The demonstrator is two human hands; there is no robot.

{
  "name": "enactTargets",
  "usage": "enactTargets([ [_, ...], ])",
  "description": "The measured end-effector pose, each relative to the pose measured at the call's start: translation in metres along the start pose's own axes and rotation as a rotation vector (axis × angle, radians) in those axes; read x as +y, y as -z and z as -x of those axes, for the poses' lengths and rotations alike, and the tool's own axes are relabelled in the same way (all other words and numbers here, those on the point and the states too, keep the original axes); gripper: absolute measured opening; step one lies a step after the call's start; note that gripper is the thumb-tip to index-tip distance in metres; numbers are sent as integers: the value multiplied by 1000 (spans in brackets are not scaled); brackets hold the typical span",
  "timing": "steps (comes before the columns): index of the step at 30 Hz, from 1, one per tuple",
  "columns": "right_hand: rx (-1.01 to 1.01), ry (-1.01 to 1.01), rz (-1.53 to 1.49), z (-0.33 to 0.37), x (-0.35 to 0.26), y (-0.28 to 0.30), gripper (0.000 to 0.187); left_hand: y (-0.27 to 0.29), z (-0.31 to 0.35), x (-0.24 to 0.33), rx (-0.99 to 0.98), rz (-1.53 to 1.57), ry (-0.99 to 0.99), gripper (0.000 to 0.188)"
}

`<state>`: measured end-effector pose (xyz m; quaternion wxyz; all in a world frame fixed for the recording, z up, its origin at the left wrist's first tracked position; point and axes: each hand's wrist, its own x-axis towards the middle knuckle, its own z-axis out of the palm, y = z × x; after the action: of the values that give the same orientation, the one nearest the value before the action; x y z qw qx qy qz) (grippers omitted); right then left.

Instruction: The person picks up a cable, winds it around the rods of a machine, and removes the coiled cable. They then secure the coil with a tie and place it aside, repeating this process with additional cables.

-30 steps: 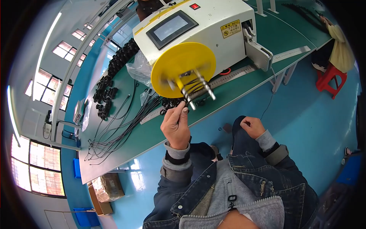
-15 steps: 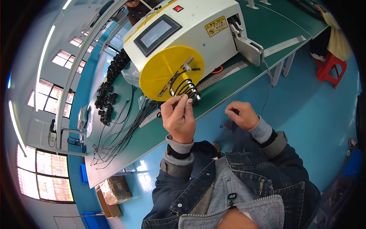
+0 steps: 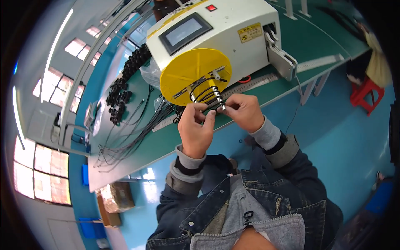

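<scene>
A yellow disc on the side of a white winding machine carries metal pins. Black cable is looped in several turns around the pins. My left hand is closed, thumb and fingers pinching the cable just below the loops. Beside it, my right hand is also closed, with its fingertips on the cable at the free end of the right-hand metal pin. The fingers partly hide the cable at both pinches.
A bundle of dark cables lies on the green table, left of the disc. Behind are black coiled cables and a clear plastic bag. A steel ruler runs along the table. A red stool stands at right.
My right hand has moved left and up from beside the table to the pin's end, closing on the cable. My left hand stays by the loops. The disc has turned slightly.
</scene>
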<state>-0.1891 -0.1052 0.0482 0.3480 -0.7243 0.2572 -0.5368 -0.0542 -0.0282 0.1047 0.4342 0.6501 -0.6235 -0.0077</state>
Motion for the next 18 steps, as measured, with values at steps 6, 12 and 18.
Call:
enactTargets([
  [6, 146, 181, 147, -15, 14, 3, 61, -1, -11, -19, 54, -219, -347, 62],
  [12, -80, 65, 67, -24, 24, 4, 83, -1, -5, -6, -105, -491, -341, 66],
  [18, -105, 58, 84, -25, 23, 7, 83, -1, -9, 12, -245, -581, -209, 65],
])
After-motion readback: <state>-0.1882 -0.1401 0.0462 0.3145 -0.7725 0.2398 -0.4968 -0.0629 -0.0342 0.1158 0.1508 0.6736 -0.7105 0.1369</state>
